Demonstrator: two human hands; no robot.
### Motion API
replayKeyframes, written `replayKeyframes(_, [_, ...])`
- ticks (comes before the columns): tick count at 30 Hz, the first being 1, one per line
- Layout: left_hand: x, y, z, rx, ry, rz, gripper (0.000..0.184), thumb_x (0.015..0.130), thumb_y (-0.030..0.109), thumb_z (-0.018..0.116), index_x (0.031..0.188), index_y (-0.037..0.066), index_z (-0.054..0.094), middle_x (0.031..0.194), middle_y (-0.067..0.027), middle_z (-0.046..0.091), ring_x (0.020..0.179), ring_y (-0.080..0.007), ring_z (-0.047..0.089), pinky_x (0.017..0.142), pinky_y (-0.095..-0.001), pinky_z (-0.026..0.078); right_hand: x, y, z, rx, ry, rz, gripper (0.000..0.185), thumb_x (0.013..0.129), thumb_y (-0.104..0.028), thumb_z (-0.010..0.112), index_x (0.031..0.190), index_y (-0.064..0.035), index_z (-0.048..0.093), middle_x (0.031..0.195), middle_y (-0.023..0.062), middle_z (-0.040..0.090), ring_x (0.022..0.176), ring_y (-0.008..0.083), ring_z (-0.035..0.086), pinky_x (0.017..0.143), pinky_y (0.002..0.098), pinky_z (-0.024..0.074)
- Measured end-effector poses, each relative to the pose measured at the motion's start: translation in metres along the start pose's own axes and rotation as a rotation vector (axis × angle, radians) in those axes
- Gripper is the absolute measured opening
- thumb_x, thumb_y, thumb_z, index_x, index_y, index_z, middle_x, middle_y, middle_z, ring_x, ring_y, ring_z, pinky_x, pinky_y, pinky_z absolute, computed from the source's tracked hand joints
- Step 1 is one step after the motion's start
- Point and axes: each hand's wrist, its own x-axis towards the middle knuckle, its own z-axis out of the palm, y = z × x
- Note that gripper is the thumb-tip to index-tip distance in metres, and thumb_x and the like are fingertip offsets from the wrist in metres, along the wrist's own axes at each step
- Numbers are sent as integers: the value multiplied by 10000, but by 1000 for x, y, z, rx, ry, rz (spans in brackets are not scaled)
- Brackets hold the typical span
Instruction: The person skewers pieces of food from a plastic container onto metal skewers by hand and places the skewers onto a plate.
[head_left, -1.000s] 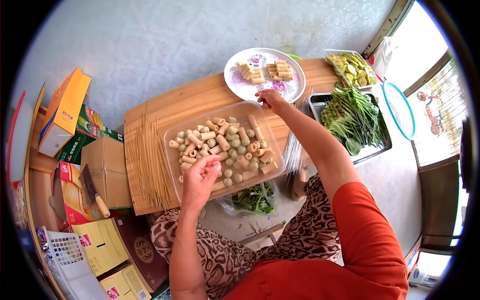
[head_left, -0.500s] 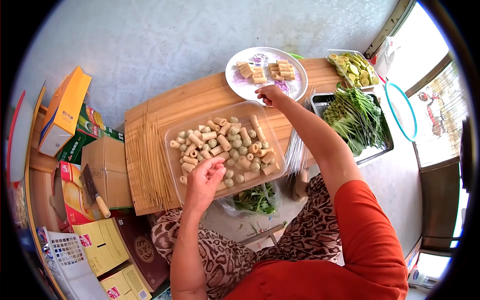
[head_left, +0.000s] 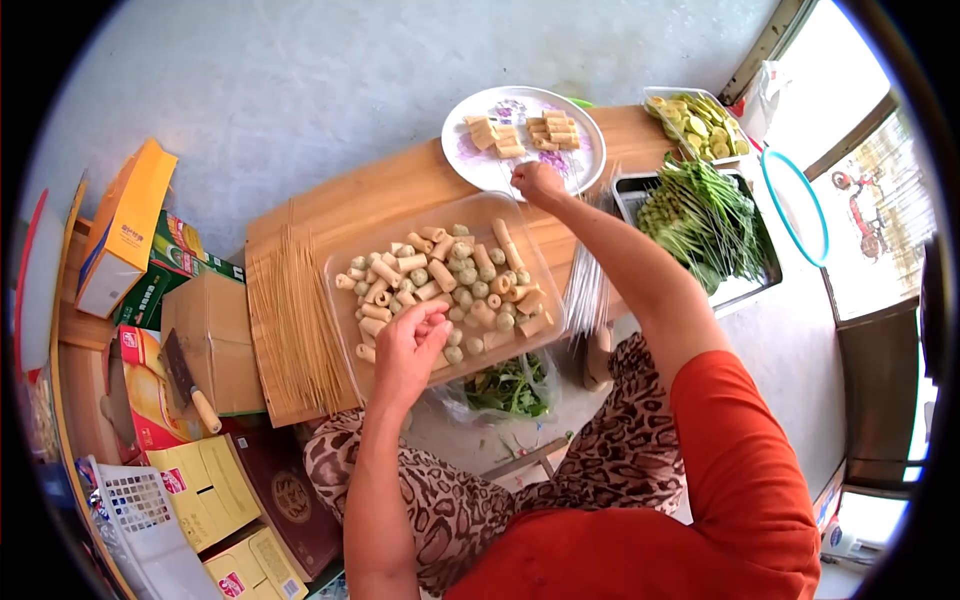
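A clear plastic tub (head_left: 345, 345) on the wooden table holds tan hollow rolls and greenish balls. Over its near edge is my left hand (head_left: 405, 350), fingers curled, thumb near the fingertips; what it may hold is hidden. My right hand (head_left: 538, 183) is closed at the front rim of a white flowered plate (head_left: 480, 172), and anything in it is too small to make out. Short tan rolls (head_left: 555, 130) lie stacked in two groups on the plate. Thin wooden skewers (head_left: 290, 330) are spread left of the tub.
Metal skewers (head_left: 587, 290) lie right of the tub. Beyond them are a tray of greens (head_left: 705, 220) and a tub of sliced vegetables (head_left: 700, 125). A cleaver (head_left: 188, 380) rests by cardboard boxes (head_left: 215, 330) at left. A bag of leaves (head_left: 505, 385) is below the table edge.
My right hand has curled more tightly beside the plate. My left hand has shifted slightly down and right over the tub's edge. The view has shifted slightly.
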Motion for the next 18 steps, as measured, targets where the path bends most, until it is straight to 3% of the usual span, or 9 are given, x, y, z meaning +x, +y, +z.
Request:
replayKeyframes(1, [0,1,0,4,-2,12,259,842,93,626,1084,1,612,867,-50,607,720,-97,563,642,-239,473,-5,3,-8,5,21,25,182,772,-267,578,822,-130,686,686,93,649,660,262,638,606,374,494])
replayKeyframes(4, [-1,-5,0,-43,-12,-14,259,840,85,624,1086,6,617,861,-52,616,708,-101,569,640,-239,480,-20,33,-35,-129,46,33,198,793,-276,563,804,-115,677,664,78,649,611,219,644,586,360,505])
replayKeyframes(6, [-2,-8,-2,-11,-21,44,257,841,82,621,1087,7,619,876,-65,625,709,-104,573,646,-241,487,-49,28,-79,-62,-119,250,216,804,-291,564,816,-106,674,778,104,678,734,266,669,668,389,527])
replayKeyframes(8, [-3,-11,-3,-4,-25,89,252,842,80,620,1083,6,621,889,-83,634,707,-112,581,647,-245,493,-64,48,-92,-101,-242,348,247,812,-253,528,722,-72,669,628,77,654,531,185,654,585,327,536])
replayKeyframes(10, [-6,-5,-4,60,-14,79,248,841,81,620,1076,6,623,893,-92,638,701,-117,588,645,-248,496,-79,57,-95,-245,-409,464,244,811,-216,522,676,-78,672,582,55,647,533,170,657,588,304,538])
replayKeyframes(12, [-6,-10,-5,70,-10,102,243,838,82,623,1069,5,625,896,-99,641,690,-122,595,645,-254,498,-99,59,-93,-298,-467,514,366,837,-335,557,643,-41,654,606,46,666,526,161,658,590,294,549])
replayKeyframes(18, [-4,-23,-6,121,8,121,237,831,87,631,1053,4,624,864,-90,634,682,-126,597,641,-259,498,-133,43,-79,-251,-401,629,332,818,-276,608,594,-34,652,590,63,659,496,173,649,581,299,549])
